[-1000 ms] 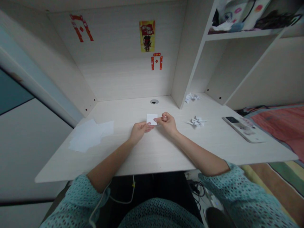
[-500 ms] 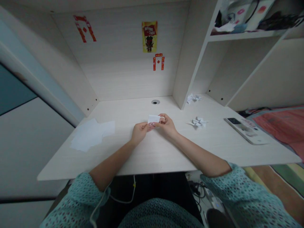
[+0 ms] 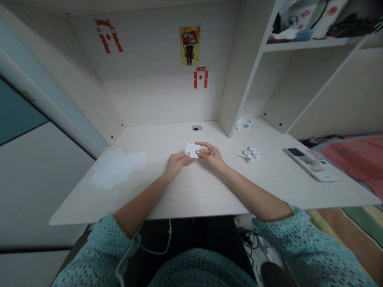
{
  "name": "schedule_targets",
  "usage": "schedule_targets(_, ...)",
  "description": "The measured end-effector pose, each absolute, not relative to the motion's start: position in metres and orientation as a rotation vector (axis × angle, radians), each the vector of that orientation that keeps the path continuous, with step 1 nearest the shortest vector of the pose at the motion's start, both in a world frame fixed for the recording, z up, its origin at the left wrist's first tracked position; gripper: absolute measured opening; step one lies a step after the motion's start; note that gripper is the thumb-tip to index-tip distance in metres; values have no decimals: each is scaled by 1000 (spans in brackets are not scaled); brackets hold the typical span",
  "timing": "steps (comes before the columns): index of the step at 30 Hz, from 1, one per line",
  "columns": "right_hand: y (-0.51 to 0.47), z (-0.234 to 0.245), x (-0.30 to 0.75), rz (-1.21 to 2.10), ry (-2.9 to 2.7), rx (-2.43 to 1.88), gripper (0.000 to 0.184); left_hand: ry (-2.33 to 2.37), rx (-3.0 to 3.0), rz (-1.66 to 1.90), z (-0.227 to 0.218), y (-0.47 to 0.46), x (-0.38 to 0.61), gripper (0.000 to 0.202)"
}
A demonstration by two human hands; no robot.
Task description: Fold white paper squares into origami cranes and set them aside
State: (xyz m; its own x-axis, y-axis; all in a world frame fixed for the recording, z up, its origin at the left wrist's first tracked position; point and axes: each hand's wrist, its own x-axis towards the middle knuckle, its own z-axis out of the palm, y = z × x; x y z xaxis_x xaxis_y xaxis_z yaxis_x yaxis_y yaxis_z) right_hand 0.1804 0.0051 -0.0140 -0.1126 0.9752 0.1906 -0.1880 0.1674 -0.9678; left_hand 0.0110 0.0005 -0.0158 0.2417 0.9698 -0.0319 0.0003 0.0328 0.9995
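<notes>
White, flat, squarish paper (image 3: 192, 149) in the pinch of left fingers (image 3: 184, 156) and right fingers (image 3: 204, 154)

The desk (image 3: 185, 205) is off-white with a faint grain. Over it, the paper (image 3: 192, 148) is plain white; at its left the sheets (image 3: 110, 170) are white, at its right the folded shapes (image 3: 250, 154) too. Above the desk, the poster (image 3: 189, 46) is yellow and red, the stickers (image 3: 200, 77) red. Right of it, the cloth (image 3: 357, 157) is coral, the bedding (image 3: 332, 225) striped brown, green, yellow and white. At its near side, the sleeves (image 3: 103, 235) are teal openwork.

One held paper (image 3: 192, 149), one phone (image 3: 311, 166), one poster (image 3: 189, 46) show.
</notes>
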Motion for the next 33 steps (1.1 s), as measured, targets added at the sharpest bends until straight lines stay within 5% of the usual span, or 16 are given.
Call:
schedule_targets(10,5,-18,175,1226,-1189,-1010,31,1018,1346,1071,-18,-3,16,40)
schedule_targets(19,7,-19,178,1127,-1328,-932,32,960,1424,995,-16,-6,15,38)
schedule_targets(27,4,-9,186,636,-1738,-929,30,1037,1673,1048,-7,-12,12,32)
schedule_targets(33,5,-17,183,768,-1630,-978,44,1074,1459,1123,-9,-4,10,31)
